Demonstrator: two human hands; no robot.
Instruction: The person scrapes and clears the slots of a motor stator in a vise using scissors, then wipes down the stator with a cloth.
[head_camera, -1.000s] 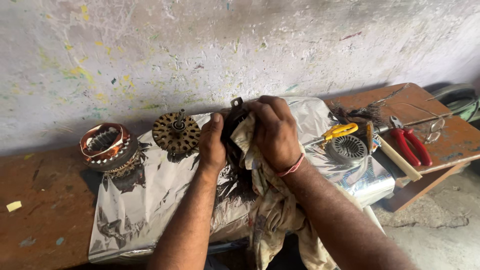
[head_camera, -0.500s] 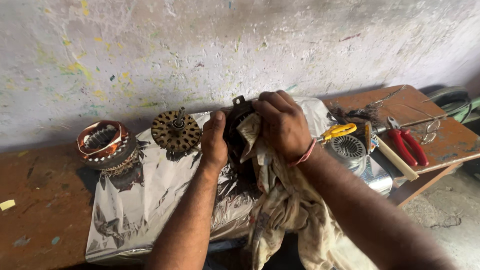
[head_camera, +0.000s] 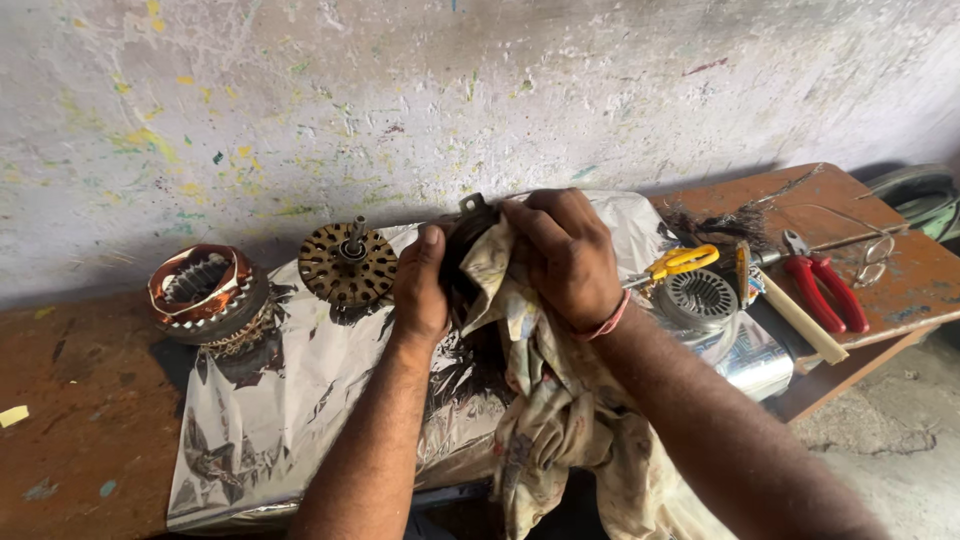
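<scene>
Bench (head_camera: 90, 420) runs along wall (head_camera: 480, 90). Foil sheet (head_camera: 290, 400) spread over bench middle, hanging past front edge. Wound stator (head_camera: 205, 290) on bench off sheet's left edge, near back. Rotor disc (head_camera: 348, 264) on sheet's back-left corner. My left hand (head_camera: 420, 285) and right hand (head_camera: 565, 255) mid-sheet, housing part (head_camera: 465, 230) between them, rag (head_camera: 545, 400) trailing over front edge. Vented cover (head_camera: 700, 297), cutters (head_camera: 675, 263), pliers (head_camera: 825, 285) toward bench's right end.

no labels, signs or screens, only a crinkled silver foil packaging sheet (head_camera: 290, 400) spread flat on the brown wooden bench (head_camera: 80, 420)
</scene>
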